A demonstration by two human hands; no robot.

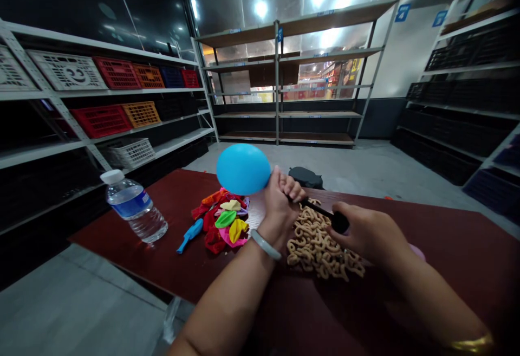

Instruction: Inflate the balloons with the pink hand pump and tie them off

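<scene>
A blown-up blue balloon [242, 169] sits at the far side of my left hand [283, 196], which is closed around its neck and the front end of a black balloon pump [319, 209]. Most of that front end is hidden by my fingers. My right hand [361, 228] grips the wide, round black end of the pump, with a stretch of thin black shaft showing between both hands. Beneath the pump lies a heap of curled tan pieces [320, 247]. Left of my left wrist is a pile of limp balloons [221, 220] in several colours, with a limp blue balloon [190, 235] at its edge.
A water bottle [136, 207] with a white cap stands on the dark red table [162, 258] at the left. Beyond the far edge is a dark object [305, 177]. Shelves with plastic crates [101, 120] line the left wall; a tall rack [277, 90] stands at the back.
</scene>
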